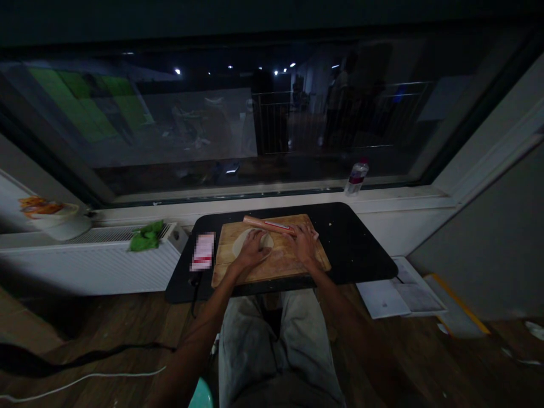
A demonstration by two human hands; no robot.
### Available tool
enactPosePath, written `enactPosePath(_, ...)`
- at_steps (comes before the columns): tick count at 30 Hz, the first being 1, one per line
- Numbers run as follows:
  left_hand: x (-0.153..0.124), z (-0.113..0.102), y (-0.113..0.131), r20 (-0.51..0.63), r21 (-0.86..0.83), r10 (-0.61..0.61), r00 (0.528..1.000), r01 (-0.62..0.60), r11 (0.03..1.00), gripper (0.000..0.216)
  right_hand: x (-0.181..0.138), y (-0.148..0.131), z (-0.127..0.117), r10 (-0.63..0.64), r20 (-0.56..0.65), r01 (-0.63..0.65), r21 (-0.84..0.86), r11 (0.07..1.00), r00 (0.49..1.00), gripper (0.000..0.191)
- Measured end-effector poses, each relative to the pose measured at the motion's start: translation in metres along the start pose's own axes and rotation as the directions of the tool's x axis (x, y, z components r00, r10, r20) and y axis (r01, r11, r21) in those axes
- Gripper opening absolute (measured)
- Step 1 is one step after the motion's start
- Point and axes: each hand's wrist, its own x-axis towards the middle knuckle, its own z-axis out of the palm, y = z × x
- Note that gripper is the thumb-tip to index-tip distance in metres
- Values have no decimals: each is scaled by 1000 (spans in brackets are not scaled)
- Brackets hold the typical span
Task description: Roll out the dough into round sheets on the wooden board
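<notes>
A round, flat sheet of pale dough point(238, 245) lies on the left part of a wooden cutting board point(284, 267). My left hand point(252, 249) rests on top of the dough with its fingers spread and hides part of it. Along the board's far edge lies a slim wooden rolling pin point(267, 225) with a red and white label, tilted down to the right. My right hand point(304, 245) has its fingers wrapped over the pin's right end, covering that part.
The board sits on a black table point(361, 255) against a window sill. A blurred phone point(203, 252) with a cable is left of the board. A water bottle point(356, 178) stands on the sill. A green cloth point(147, 236) and white bowl point(66, 222) rest on the radiator point(127, 272).
</notes>
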Motion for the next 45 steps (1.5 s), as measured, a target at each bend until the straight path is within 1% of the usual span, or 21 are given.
enactPosePath(6, 1, -1, -5, 37, -9, -9, 999, 9, 1000, 73, 0, 0, 1, 1, -4, -1, -4, 1000, 1000, 34)
enactPosePath(13, 3, 1, -4, 33, 31, -39, 999, 38, 999, 76, 1, 1, 2, 4, 0, -4, 10, 1000, 1000, 36)
enactPosePath(18, 3, 1, -3, 37, 30, -36, 999, 35, 999, 72, 0, 1, 2, 0, -1, 0, 5, 1000, 1000, 35)
enactPosePath(22, 4, 3, 0, 22, 91, -72, 997, 69, 993, 70, 1, 1, 2, 19, 4, -19, -4, 1000, 1000, 36)
enactPosePath(27, 3, 7, 3, 18, 140, -32, 999, 29, 990, 72, 1, 0, 1, 3, 7, -3, 21, 1000, 1000, 34)
enactPosePath(33, 1, 6, 7, 1, 157, -18, 1000, 18, 987, 67, 1, 1, 2, 9, -5, -9, -12, 1000, 1000, 35)
enactPosePath(36, 3, 6, 11, 2, 176, -70, 998, 69, 982, 62, 1, 2, 3, -8, -4, 8, -7, 1000, 1000, 36)
enactPosePath(39, 6, 8, 18, -22, 215, -136, 990, 137, 967, 57, 0, 2, 2, -4, 7, 5, -11, 1000, 1000, 37)
enactPosePath(42, 9, 11, 24, -56, 232, -175, 983, 183, 955, 60, 1, 1, 1, 4, 19, -4, -12, 1000, 1000, 35)
enactPosePath(45, 10, 13, 27, -64, 235, -189, 980, 198, 951, 62, 1, 0, 0, 10, 18, -10, -15, 1000, 1000, 34)
